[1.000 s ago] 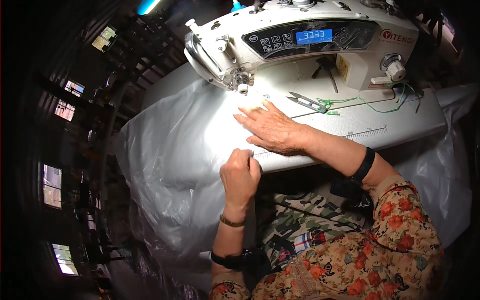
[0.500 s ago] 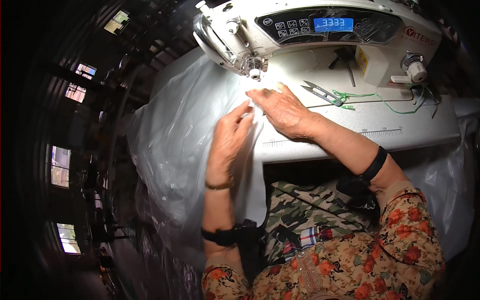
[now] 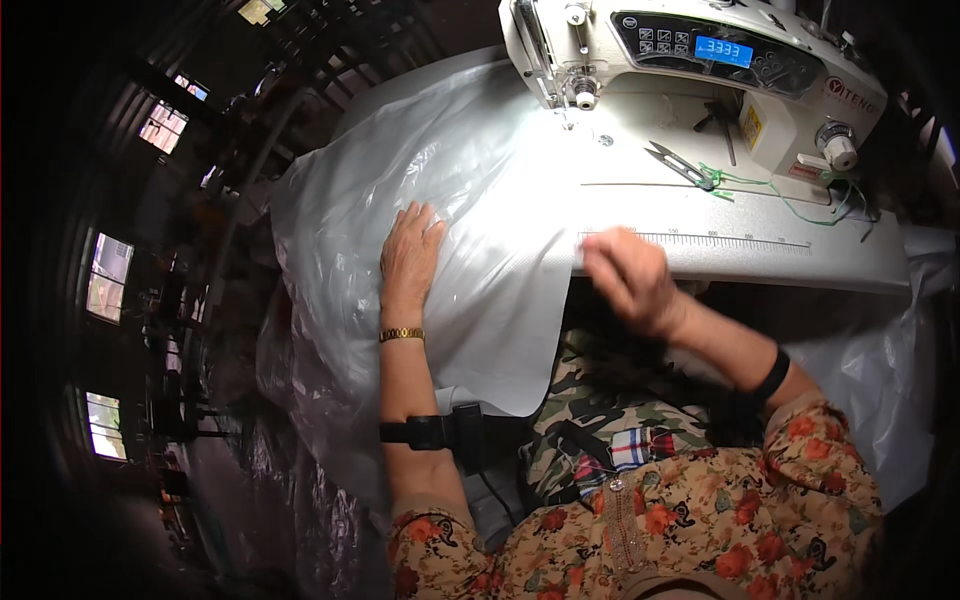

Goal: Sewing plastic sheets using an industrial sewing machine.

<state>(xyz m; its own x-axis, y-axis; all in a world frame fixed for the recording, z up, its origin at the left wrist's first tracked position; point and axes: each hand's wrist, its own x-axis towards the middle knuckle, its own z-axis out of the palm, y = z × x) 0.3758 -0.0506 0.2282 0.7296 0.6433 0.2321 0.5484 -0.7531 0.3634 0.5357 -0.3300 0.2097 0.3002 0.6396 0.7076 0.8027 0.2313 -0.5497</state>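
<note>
Lamp glare at centre, dark warped edges.

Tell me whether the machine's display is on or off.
On: the display glows blue on the sewing machine.

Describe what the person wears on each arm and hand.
Both hands are bare. The left hand has a gold link bracelet at the wrist and a black strap with a small black box higher up. The right hand has a black band. Short floral sleeves.

Floral orange-and-cream blouse, camouflage trousers — gold wristwatch (image 3: 401, 335), black bands on both arms.
</note>
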